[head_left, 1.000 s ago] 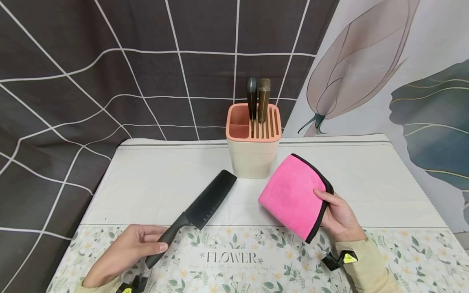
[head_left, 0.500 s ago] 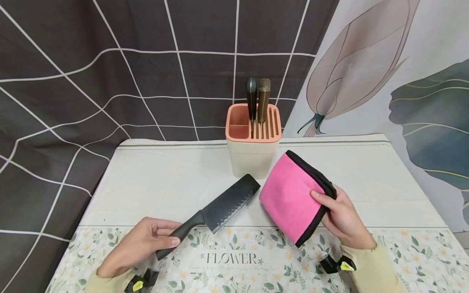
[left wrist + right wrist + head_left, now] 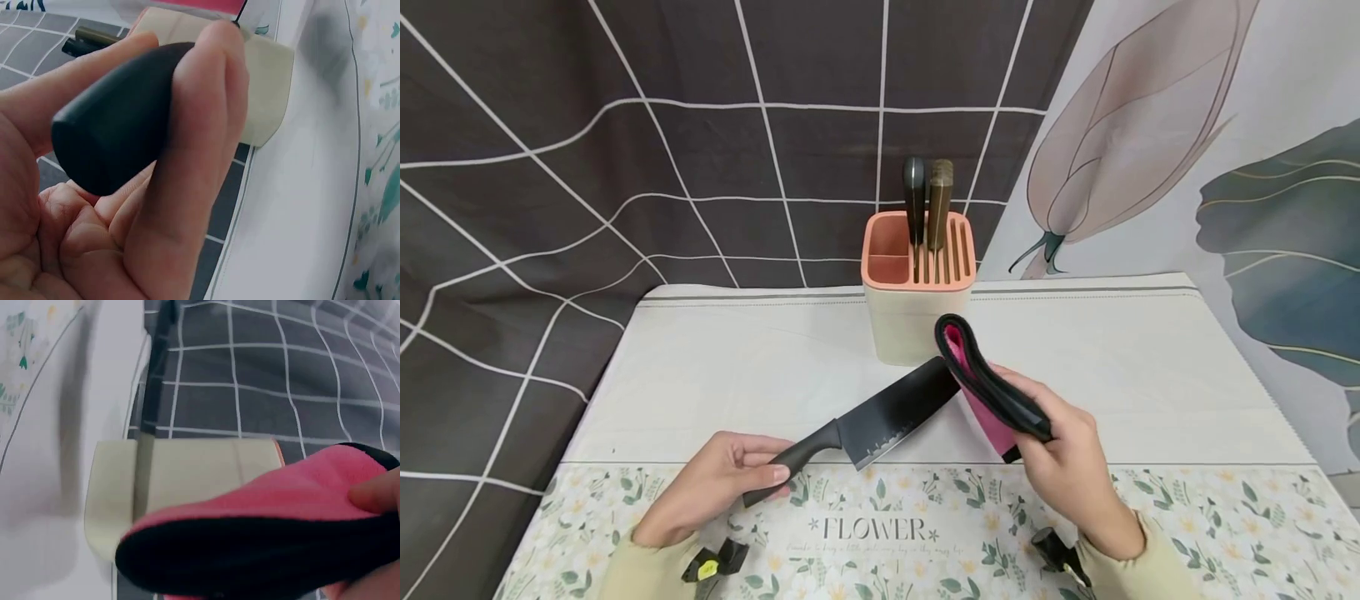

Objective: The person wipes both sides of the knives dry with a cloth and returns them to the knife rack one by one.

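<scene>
Left hand (image 3: 718,479) grips a black knife (image 3: 895,408) by its handle; right hand (image 3: 1071,458) grasps a folded pink cloth (image 3: 987,421).
Head view: thumb and fingers pinch the knife handle at left, broad blade angled up to the right; cloth, black-edged, is folded in the right hand at the blade's far end, contact unclear; both sit in front of a cream knife block (image 3: 917,325), which stands on a table cover (image 3: 760,350) with a black handle (image 3: 914,196) and a brown handle (image 3: 939,208) upright in its slots. Left wrist view: butt of the knife handle faces the camera, enclosed by fingers, knife block behind. Right wrist view: fingers clasp the cloth at the right edge; blade crosses before the knife block, its end passing behind the cloth.
</scene>
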The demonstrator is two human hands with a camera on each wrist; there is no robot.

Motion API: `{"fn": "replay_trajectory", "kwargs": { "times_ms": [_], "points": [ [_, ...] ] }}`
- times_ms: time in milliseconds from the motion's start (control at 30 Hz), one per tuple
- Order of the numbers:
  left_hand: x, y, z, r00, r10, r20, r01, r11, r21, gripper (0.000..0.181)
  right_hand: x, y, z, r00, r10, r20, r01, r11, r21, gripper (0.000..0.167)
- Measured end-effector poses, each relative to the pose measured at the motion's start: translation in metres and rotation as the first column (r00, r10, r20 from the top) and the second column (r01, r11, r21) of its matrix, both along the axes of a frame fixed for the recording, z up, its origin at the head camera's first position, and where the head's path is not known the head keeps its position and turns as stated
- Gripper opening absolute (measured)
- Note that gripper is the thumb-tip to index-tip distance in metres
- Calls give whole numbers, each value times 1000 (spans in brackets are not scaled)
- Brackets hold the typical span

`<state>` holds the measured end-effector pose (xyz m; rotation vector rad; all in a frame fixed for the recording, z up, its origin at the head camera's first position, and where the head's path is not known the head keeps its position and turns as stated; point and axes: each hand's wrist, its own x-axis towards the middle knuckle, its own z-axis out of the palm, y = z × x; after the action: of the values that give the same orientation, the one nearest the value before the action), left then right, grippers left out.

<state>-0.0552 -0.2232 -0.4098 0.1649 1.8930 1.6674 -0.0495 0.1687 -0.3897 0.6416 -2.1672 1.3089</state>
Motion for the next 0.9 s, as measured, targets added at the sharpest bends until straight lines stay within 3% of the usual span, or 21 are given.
{"fn": "replay_trajectory", "kwargs": {
  "times_ms": [133,300,467,700,800,900],
  "points": [
    [-1,6,-3,1000,26,-9,-26,999,27,52,-3,-15,-2,984,48,-171,-35,996,80,33],
    [-3,15,-6,999,46,-8,-45,998,46,51,0,-29,-6,946,119,-301,-60,978,199,40],
    [-4,21,-7,999,50,6,-51,997,66,49,3,-36,-10,931,182,-317,-92,956,280,54],
    [-7,28,-7,999,32,-14,-31,998,45,48,5,-48,-14,892,230,-389,-66,917,392,35],
    [-7,30,-8,999,37,-10,-37,998,46,48,8,-52,-17,898,245,-365,-56,887,459,36],
    [-8,31,-9,999,43,-12,-42,998,44,48,11,-52,-20,925,267,-270,-81,833,547,42]
  ]
}}
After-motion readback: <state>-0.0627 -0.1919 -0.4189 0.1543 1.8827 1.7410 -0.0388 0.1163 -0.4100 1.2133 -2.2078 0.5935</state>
